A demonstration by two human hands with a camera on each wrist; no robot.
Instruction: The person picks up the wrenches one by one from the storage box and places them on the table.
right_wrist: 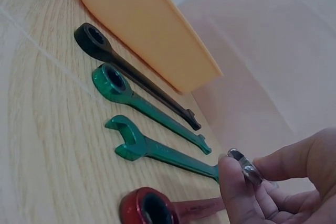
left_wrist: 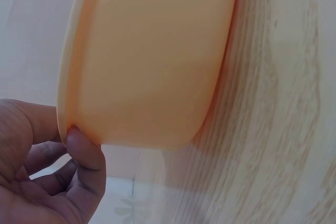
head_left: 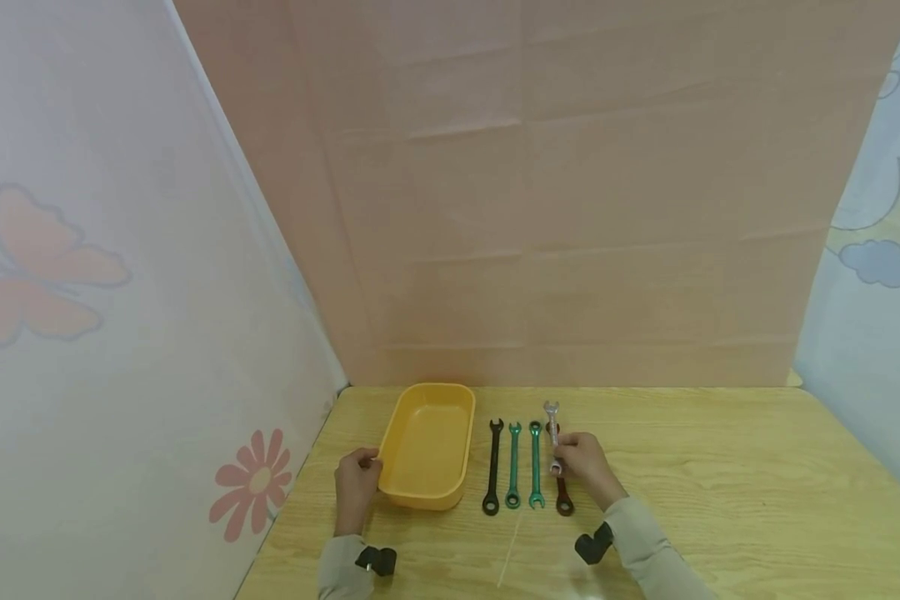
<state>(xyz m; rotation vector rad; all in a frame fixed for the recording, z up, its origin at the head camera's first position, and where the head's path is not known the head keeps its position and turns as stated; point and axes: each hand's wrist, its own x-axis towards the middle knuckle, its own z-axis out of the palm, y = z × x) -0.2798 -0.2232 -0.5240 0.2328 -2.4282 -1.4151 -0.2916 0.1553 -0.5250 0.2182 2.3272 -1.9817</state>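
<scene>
In the head view, my left hand (head_left: 356, 485) pinches the rim of a yellow-orange plastic basin (head_left: 427, 450) at its near left corner. The left wrist view shows thumb and finger on the basin's rim (left_wrist: 65, 77). My right hand (head_left: 583, 463) holds a small silver wrench (head_left: 552, 423) raised over a red wrench (head_left: 563, 496), partly covering it. Up close in the right wrist view, the silver wrench's end (right_wrist: 244, 167) sticks out between thumb and fingers. Left of the red one lie two green wrenches (head_left: 513, 468) and a black wrench (head_left: 493, 468), roughly parallel.
All this is on a light wood-grain table (head_left: 690, 475). A pinkish-tan cloth (head_left: 570, 208) hangs behind it. A pale wall covering with a flower print (head_left: 255, 479) borders the left side; another stands on the right.
</scene>
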